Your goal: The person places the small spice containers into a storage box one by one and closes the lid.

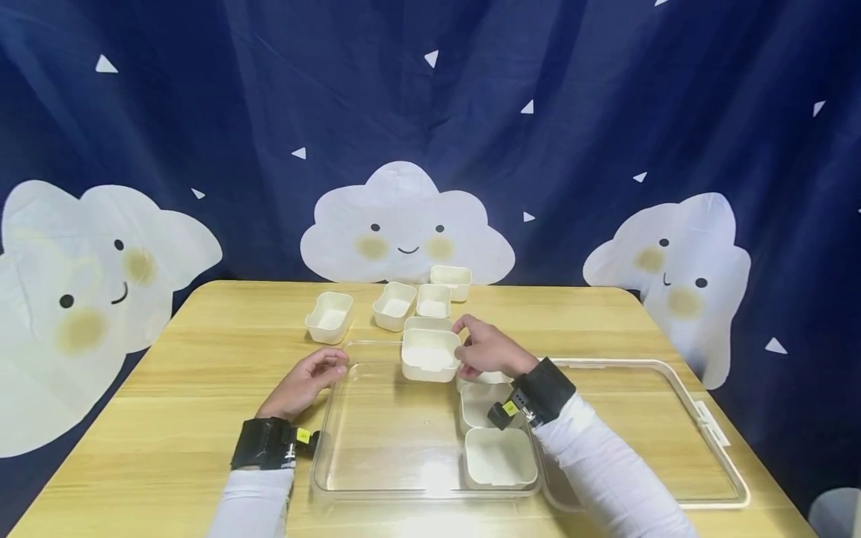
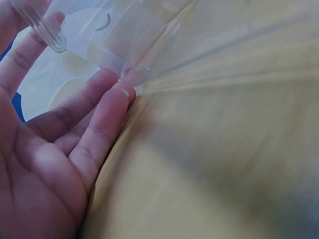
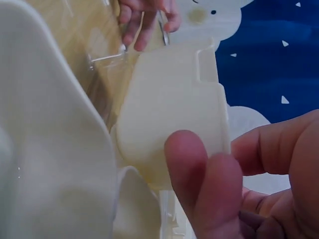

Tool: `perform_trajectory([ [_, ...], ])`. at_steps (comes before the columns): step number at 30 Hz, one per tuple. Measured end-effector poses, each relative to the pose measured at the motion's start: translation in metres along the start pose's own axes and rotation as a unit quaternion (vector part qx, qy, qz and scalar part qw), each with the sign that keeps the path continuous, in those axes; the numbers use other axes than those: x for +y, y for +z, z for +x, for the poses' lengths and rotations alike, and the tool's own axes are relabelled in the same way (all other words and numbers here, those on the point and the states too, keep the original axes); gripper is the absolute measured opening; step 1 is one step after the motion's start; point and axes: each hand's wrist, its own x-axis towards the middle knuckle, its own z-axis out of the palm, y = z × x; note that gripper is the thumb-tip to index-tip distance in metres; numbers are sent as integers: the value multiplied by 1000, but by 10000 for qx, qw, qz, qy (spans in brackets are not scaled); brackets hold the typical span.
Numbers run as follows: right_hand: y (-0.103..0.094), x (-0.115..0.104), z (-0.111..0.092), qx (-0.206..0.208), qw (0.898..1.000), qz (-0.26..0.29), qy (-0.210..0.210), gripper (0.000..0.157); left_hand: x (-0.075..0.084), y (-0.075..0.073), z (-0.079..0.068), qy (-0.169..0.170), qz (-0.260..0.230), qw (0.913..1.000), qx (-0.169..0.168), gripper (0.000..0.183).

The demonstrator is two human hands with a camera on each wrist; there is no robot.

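Observation:
My right hand (image 1: 494, 349) pinches a small cream plastic bin (image 1: 430, 360) by its right wall, over the back part of a clear tray (image 1: 383, 493). In the right wrist view, the thumb and fingers (image 3: 185, 162) grip the edge of that bin (image 3: 169, 99). Along the tray's right side stand more cream bins, the front one (image 1: 501, 459) fully visible and those behind it partly covered by my right wrist. My left hand (image 1: 303, 385) is at the tray's back left corner. Its fingers (image 2: 102, 124) rest loosely against the clear wall in the left wrist view.
Several cream bins stand along the table's back, among them a left one (image 1: 329, 317) and a rear one (image 1: 452, 278). A clear lid with a white rim (image 1: 673, 368) and side latch lies right of the tray. A dark blue cloud-print curtain (image 1: 403, 90) hangs behind the table.

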Motion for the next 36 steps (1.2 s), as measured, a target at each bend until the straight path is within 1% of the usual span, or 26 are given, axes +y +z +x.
perform_trajectory([
  [6,3,3,2,-93,9995,-306,-25,37,0,0,0,47,86,9999,30,35],
  [14,7,5,6,-144,9979,-622,-71,36,-1,0,1,67,11,10000,11,36],
  [23,12,9,12,-11,9963,-862,-21,29,0,0,1,40,-5,10000,14,35],
  [29,14,9,12,58,9956,-933,-74,27,0,0,1,18,41,10000,27,35],
  [36,14,11,12,82,9946,-1034,-43,26,-1,0,1,30,90,10000,30,35],
])
